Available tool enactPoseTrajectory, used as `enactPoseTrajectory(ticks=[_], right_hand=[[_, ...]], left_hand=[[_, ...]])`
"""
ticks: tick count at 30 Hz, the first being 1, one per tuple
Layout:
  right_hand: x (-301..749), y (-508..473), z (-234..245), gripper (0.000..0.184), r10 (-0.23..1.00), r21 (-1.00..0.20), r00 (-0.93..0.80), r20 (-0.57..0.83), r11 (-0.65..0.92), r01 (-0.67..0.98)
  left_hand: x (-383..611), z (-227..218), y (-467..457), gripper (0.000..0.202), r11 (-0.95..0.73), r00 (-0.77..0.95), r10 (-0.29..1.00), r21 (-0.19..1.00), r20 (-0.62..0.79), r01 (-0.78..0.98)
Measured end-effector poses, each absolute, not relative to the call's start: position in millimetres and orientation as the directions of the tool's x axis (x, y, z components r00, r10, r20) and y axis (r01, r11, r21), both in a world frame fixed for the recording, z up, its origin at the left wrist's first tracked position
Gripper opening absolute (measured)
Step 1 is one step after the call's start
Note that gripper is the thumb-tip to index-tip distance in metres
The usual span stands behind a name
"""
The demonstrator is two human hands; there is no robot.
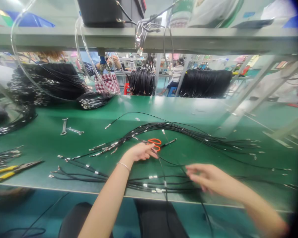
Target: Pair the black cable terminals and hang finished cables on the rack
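My left hand (142, 152) is over the middle of the green table, closed with its fingers around a thin black cable (171, 162). Orange-handled scissors (155, 142) lie right beside its fingertips. The cable runs right toward my right hand (207, 177), which is slightly blurred; its fingers are drawn together where the cable meets them. Below that hand, a black cable (206, 215) hangs over the table edge. Under and between both hands lies a bundle of black cables (139, 185) with white labels and metal ends. Behind them a second cable bundle (161, 126) curves across the table.
Two wrenches (64, 126) lie at left on the green table (89, 115). Yellow-handled pliers (17, 170) are near the front left edge. Thick black cable bunches (205, 83) hang behind the table. A shelf beam (213, 39) crosses overhead, with clear tubing (13, 36) drooping down. People sit beyond.
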State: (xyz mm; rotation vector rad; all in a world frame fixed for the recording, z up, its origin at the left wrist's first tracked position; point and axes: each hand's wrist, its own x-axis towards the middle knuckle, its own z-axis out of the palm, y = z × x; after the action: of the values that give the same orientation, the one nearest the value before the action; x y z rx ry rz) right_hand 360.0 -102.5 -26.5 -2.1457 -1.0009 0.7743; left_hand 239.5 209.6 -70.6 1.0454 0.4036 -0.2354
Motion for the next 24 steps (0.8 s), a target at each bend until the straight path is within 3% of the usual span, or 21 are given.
enactPoseTrajectory(ticks=[2, 6, 12, 16, 19, 24], right_hand=[[363.5, -76.1, -40.9, 0.062, 0.811, -0.756, 0.509, -0.287, -0.518, 0.399], [368.5, -34.8, -52.6, 0.046, 0.877, -0.832, 0.428, -0.217, -0.396, 0.388], [360.6, 12.2, -48.5, 0.040, 0.890, -0.895, 0.421, -0.176, -0.322, 0.308], [366.4, 49.7, -53.2, 0.036, 0.915, -0.918, 0.377, -0.142, -0.264, 0.295], [376.6, 69.5, -64.1, 0.036, 0.894, -0.943, 0.446, -0.040, -0.181, 0.278], [387.5, 73.3, -76.1, 0.044, 0.842, -0.987, 0.539, 0.004, -0.083, 0.138]], left_hand=[[238.3, -69.5, 204.3, 0.041, 0.455, 0.896, -0.026, 0.793, -0.443, 0.405], [238.9, -67.9, 198.7, 0.036, 0.461, 0.912, 0.003, 0.810, -0.410, 0.362], [247.3, -78.1, 203.6, 0.032, 0.463, 0.907, 0.316, 0.880, -0.278, 0.108], [246.6, -85.6, 212.2, 0.035, 0.385, 0.854, 0.442, 0.918, -0.275, 0.096], [240.9, -83.3, 214.2, 0.035, 0.327, 0.874, 0.382, 0.929, -0.299, 0.175], [230.2, -67.4, 204.7, 0.040, 0.241, 0.954, 0.097, 0.937, -0.283, 0.253]])
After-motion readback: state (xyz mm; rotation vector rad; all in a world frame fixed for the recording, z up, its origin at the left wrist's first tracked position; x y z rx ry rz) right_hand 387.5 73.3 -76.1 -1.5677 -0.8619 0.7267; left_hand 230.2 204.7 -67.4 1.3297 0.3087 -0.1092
